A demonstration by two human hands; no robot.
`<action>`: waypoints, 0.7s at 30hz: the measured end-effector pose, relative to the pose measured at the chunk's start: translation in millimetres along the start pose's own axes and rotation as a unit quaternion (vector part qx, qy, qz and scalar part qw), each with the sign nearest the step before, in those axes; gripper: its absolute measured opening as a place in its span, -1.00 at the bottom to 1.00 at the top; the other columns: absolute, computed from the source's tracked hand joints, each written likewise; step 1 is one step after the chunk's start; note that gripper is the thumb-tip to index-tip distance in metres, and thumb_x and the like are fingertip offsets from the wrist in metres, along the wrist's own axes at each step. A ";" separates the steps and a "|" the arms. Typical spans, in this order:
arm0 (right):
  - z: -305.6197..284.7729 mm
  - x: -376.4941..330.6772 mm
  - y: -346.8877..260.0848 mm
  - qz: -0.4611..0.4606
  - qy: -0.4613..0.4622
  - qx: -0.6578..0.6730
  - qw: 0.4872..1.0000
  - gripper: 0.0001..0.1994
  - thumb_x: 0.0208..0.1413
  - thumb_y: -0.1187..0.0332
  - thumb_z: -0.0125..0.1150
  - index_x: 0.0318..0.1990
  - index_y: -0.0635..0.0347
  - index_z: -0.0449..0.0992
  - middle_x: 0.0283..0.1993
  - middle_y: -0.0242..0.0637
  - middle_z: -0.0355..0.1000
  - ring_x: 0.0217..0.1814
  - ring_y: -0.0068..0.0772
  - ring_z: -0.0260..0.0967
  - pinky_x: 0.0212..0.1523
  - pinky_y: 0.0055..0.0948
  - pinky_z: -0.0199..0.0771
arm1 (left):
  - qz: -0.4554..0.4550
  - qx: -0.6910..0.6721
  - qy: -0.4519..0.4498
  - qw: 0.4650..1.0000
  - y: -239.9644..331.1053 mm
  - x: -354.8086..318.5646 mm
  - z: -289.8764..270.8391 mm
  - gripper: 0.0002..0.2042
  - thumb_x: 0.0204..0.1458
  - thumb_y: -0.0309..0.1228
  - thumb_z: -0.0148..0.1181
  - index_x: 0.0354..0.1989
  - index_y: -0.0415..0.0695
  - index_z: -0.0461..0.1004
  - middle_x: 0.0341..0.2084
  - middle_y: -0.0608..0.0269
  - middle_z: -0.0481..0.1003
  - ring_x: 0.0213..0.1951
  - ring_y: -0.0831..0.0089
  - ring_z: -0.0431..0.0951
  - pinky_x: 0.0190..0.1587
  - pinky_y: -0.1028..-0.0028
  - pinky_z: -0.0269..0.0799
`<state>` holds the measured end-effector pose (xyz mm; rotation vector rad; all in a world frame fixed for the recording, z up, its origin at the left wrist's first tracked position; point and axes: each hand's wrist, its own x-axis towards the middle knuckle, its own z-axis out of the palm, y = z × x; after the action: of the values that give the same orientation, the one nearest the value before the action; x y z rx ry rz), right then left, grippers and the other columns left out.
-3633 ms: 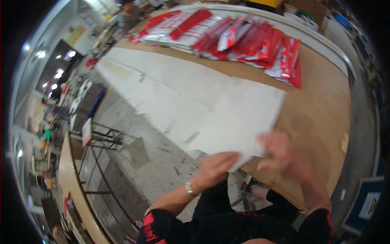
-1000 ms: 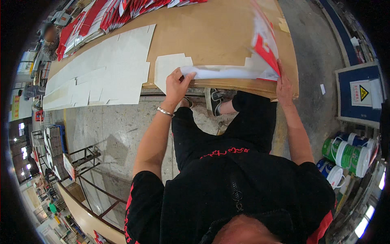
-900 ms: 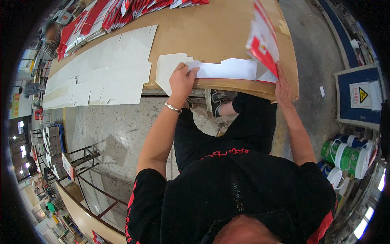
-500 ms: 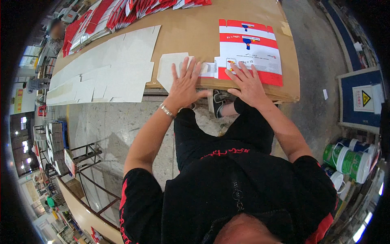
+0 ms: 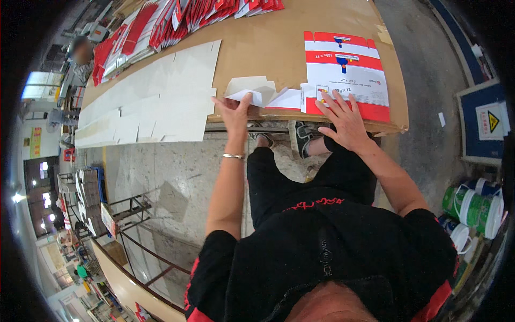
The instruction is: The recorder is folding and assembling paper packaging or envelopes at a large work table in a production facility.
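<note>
On the near edge of the brown worktable [image 5: 279, 48], a flat red-and-white carton blank [image 5: 346, 75] lies printed side up, its lower red band close to the table's front edge. The right hand [image 5: 343, 115] rests flat on the blank's lower left corner, fingers spread and pointing away from the person, the palm reaching the table's edge. Just left of the blank, touching its side, a white flap [image 5: 287, 100] sticks out, and further left along the same edge lies a folded white sheet [image 5: 249, 88]. The left hand [image 5: 234, 110] holds this sheet's lower left corner, thumb and fingers closed on the paper, the fingertips partly hidden under it, so how hard they press cannot be told.

Left of the folded sheet, a long row of plain white blanks [image 5: 150, 99] overhangs the table's front edge. At the table's far side, behind the carton blank, a heap of red-and-white blanks [image 5: 177, 21] lies fanned out. Between that heap and the carton blank the brown table surface is bare. The table's right edge runs just right of the carton blank. Off the table's right end, green-and-white buckets [image 5: 475, 206] stand on the floor.
</note>
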<state>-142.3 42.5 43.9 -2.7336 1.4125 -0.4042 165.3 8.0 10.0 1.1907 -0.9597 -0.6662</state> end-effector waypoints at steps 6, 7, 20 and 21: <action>-0.6 0.4 12.4 -0.021 0.000 -0.006 1.000 -0.41 0.09 0.05 0.13 0.29 -0.13 0.23 0.43 -0.31 0.02 0.45 -0.11 -0.07 0.32 0.22 -0.12 | -0.098 0.081 -0.051 0.991 1.0 -7.7 42.5 -0.62 0.15 -0.38 0.15 0.05 -0.33 0.26 -0.01 0.03 0.42 -0.04 0.41 0.44 -0.04 0.41 0.39; -2.9 -0.1 17.1 -0.040 -0.026 -0.015 0.999 -0.45 0.12 0.14 0.09 0.30 -0.14 0.22 0.43 -0.33 0.02 0.45 -0.12 -0.06 0.31 0.23 -0.10 | -0.004 0.133 -0.082 0.988 1.5 -14.0 47.2 -0.60 0.16 -0.42 0.08 0.13 -0.31 0.20 0.06 -0.01 0.37 0.03 0.31 0.40 0.04 0.37 0.34; -8.1 11.8 35.9 -0.076 0.006 -0.088 0.993 -0.44 0.18 0.44 -0.12 0.35 -0.21 0.11 0.44 -0.43 -0.01 0.42 -0.19 0.02 0.22 0.26 0.04 | 0.308 0.443 -0.384 0.749 24.6 -27.0 59.5 -0.41 0.14 -0.12 -0.01 0.36 0.08 0.08 0.36 0.11 -0.01 0.37 0.00 -0.07 0.24 -0.29 -0.19; -5.8 10.1 34.2 -0.077 0.013 -0.101 0.992 -0.44 0.16 0.42 -0.10 0.35 -0.22 0.12 0.44 -0.43 0.00 0.42 -0.20 0.02 0.23 0.27 0.03 | 0.306 0.445 -0.385 0.748 23.8 -27.1 60.5 -0.41 0.14 -0.12 -0.01 0.36 0.08 0.08 0.36 0.11 -0.01 0.37 0.00 -0.07 0.24 -0.29 -0.19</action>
<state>-165.3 14.8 46.5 -3.0210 1.3207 -0.3198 97.9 9.6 30.6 1.2648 -2.4418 -0.0827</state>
